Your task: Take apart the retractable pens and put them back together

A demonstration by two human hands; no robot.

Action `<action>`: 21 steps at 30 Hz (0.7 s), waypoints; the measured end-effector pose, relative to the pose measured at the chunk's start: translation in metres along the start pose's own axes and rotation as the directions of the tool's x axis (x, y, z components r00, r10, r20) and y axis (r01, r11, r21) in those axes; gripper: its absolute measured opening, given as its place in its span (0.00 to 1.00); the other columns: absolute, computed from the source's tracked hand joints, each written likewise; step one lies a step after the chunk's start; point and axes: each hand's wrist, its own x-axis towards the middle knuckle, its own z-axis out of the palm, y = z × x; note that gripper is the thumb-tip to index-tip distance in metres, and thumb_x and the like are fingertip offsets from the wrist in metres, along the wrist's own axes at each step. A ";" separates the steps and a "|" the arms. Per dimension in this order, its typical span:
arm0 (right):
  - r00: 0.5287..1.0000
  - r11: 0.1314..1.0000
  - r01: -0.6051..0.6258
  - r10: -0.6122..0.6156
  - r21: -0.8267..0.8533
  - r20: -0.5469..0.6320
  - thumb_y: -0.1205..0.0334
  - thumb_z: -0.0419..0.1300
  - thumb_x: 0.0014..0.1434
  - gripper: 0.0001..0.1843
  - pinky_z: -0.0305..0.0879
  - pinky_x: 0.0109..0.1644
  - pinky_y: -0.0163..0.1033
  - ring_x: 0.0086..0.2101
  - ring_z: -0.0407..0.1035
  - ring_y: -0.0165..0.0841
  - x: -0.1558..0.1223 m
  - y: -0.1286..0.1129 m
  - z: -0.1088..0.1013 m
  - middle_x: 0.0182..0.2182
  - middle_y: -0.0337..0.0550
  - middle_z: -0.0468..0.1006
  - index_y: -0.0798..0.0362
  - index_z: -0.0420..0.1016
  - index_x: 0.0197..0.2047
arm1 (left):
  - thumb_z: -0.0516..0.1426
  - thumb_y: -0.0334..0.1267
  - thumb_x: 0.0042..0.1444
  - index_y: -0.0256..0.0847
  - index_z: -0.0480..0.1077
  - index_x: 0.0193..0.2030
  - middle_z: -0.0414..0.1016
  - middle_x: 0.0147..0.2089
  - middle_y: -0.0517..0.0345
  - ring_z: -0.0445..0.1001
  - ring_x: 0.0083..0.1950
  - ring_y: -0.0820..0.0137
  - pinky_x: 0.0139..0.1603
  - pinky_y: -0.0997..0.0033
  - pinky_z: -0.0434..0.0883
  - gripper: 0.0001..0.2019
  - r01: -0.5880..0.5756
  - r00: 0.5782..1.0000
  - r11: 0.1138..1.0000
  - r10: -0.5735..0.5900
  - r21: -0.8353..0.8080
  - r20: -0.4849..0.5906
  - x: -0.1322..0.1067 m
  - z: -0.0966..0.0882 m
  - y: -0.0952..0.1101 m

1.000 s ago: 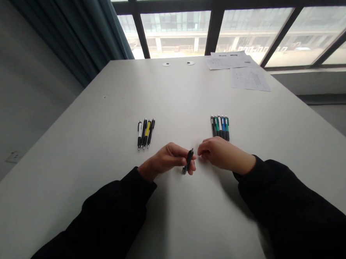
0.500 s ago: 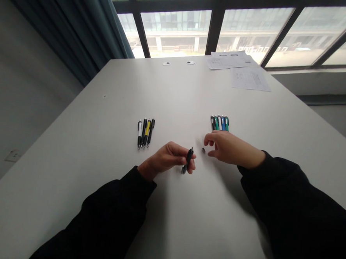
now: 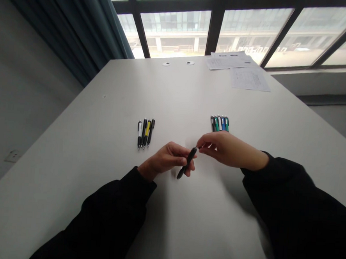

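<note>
The black pen (image 3: 188, 161) slants across my left hand (image 3: 167, 158), gripped between fingers and thumb above the white table (image 3: 81, 147). My right hand (image 3: 230, 146) has reached across, its fingertips (image 3: 203, 145) pinching the pen's upper end; the small dark piece lying on the table earlier is gone.

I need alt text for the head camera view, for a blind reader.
The left hand grips a black pen above a white table, and the right hand pinches the pen's upper end. A group of pens and a second group of pens lie beyond.
</note>
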 end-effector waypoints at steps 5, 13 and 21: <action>0.988 0.913 0.103 -0.047 0.395 -0.149 0.56 0.64 0.63 0.12 0.71 0.39 0.39 0.35 0.76 0.35 -0.013 -0.017 -0.019 0.36 0.45 0.82 0.53 0.79 0.47 | 0.71 0.45 0.49 0.35 0.82 0.45 0.83 0.32 0.47 0.80 0.24 0.67 0.29 0.68 0.78 0.19 0.034 0.999 0.999 -0.034 -0.001 0.003 -0.002 -0.004 -0.001; 0.963 0.935 0.239 -0.195 0.261 -0.185 0.60 0.62 0.66 0.10 0.69 0.41 0.38 0.37 0.73 0.33 -0.012 -0.023 -0.022 0.40 0.46 0.79 0.52 0.80 0.47 | 0.71 0.46 0.48 0.35 0.82 0.43 0.83 0.31 0.47 0.79 0.24 0.67 0.28 0.68 0.78 0.19 0.062 0.998 0.998 -0.062 0.007 0.003 -0.001 -0.006 0.000; 0.958 0.942 0.286 -0.275 0.178 -0.083 0.62 0.60 0.67 0.09 0.68 0.41 0.36 0.37 0.72 0.32 -0.010 -0.021 -0.023 0.40 0.47 0.79 0.53 0.79 0.47 | 0.71 0.45 0.48 0.35 0.82 0.43 0.83 0.31 0.47 0.79 0.23 0.68 0.27 0.70 0.77 0.19 0.090 0.996 0.996 -0.090 0.015 0.001 -0.001 -0.003 0.002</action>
